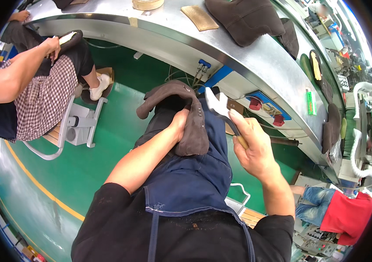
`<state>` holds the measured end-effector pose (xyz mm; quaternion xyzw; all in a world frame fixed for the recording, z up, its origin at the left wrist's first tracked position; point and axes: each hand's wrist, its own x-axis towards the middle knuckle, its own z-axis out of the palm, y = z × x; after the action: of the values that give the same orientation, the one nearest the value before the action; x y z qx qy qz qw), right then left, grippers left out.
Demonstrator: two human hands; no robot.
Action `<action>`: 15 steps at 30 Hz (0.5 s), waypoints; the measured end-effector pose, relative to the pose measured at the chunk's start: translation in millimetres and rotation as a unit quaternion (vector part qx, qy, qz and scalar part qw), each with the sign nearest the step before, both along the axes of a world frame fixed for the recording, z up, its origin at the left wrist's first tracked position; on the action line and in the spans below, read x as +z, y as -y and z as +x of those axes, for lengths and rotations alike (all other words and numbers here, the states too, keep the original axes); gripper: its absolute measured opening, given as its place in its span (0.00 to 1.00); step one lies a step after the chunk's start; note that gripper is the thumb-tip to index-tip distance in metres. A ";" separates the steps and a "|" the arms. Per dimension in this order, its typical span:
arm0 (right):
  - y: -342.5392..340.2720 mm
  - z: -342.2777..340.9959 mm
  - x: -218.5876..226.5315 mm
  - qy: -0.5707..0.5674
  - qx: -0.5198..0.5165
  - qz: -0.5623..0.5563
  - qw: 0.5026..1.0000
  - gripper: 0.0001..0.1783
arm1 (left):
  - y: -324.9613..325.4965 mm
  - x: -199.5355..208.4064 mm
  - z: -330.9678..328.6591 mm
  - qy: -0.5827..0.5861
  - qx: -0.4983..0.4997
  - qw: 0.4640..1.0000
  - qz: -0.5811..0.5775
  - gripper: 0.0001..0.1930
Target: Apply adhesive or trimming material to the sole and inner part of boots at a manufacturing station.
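You sit facing the long metal worktop (168,25), a navy apron (186,194) over your lap. The brown suede boot (196,137) lies across your thighs, its lower part nearest your body and its upper part curving over toward your left. A short row of small pale marks runs along its right side.

Your left hand (179,124) holds the boot at its inner edge; the fingers are mostly hidden by the suede, so their exact closure you cannot read. Your right hand (255,146) is closed around the handle of a hammer (216,105), raised to the right of the boot. The pale metal head points toward the boot's upper part; whether the two touch, you cannot tell.

On the worktop ahead: a tan rectangular pad (199,17), a second brown suede boot (242,24) to its right, and a small green box (311,103) farther right. At your left sits a co-worker in a checkered apron (44,98); at your far right, a person in a red shirt (352,216). The floor (114,102) is green.
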<state>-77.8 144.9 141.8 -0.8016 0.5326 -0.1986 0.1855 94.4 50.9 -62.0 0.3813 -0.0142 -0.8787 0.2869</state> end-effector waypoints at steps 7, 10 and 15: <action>-4.7 15.3 -9.6 -0.119 -0.009 -0.021 0.993 0.42 | 5.7 -20.5 2.6 -0.006 -0.036 0.997 -0.066 0.21; -1.6 22.0 -10.2 -0.027 -0.047 -0.106 0.993 0.41 | 2.2 -40.0 3.9 -0.058 0.001 0.997 -0.043 0.17; -8.0 19.3 -30.9 -0.113 -0.024 -0.004 0.993 0.41 | 2.6 -21.7 -3.9 0.012 -0.004 0.998 -0.064 0.21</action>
<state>-58.5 152.9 111.0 -0.8068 0.5682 -0.1128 0.1164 90.5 48.3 -83.7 0.3723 -0.0748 -0.8726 0.3071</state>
